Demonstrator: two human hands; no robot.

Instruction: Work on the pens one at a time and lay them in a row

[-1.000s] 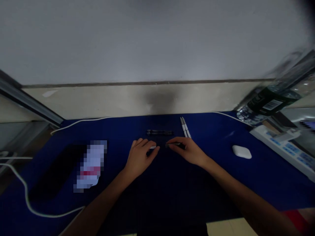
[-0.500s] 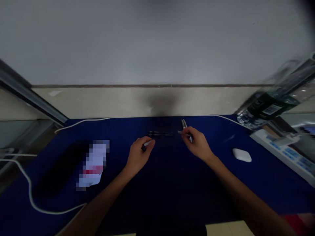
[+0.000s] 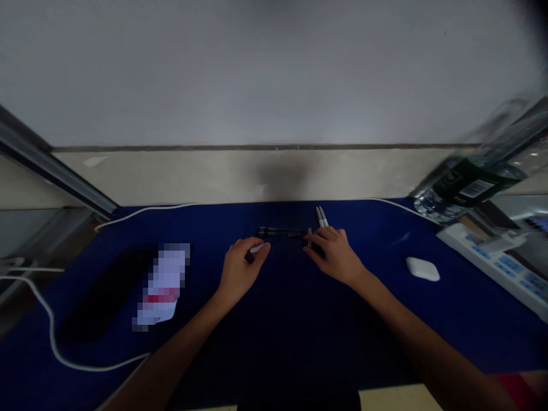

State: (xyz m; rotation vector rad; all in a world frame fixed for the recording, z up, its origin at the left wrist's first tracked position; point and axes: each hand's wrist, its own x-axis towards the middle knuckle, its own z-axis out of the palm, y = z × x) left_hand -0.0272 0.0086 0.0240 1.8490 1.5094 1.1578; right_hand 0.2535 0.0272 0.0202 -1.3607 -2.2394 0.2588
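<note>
My left hand [image 3: 242,265] is closed on a small dark object with a whitish end [image 3: 256,249], pinched between thumb and fingers. Slim dark pens [image 3: 280,232] lie sideways on the blue table mat between my hands, toward the back. My right hand [image 3: 336,254] is palm down at the pens' right end, thumb and fingertips round a small dark and pale piece [image 3: 309,237] that is partly hidden. Two silvery pens [image 3: 321,217] lie side by side just behind the right hand, tips pointing toward the wall.
A phone [image 3: 165,279] with a lit screen lies at the left beside a white cable [image 3: 53,337]. On the right are a white rounded case [image 3: 423,269], a white power strip [image 3: 492,268] and a leaning plastic bottle [image 3: 466,185]. A wall [image 3: 214,177] stands behind the blue mat [image 3: 299,331].
My right hand has turned palm down and its fingers now reach left to the dark pens' right end. The pale slim piece that stuck out from it no longer shows. My left hand has hardly moved.
</note>
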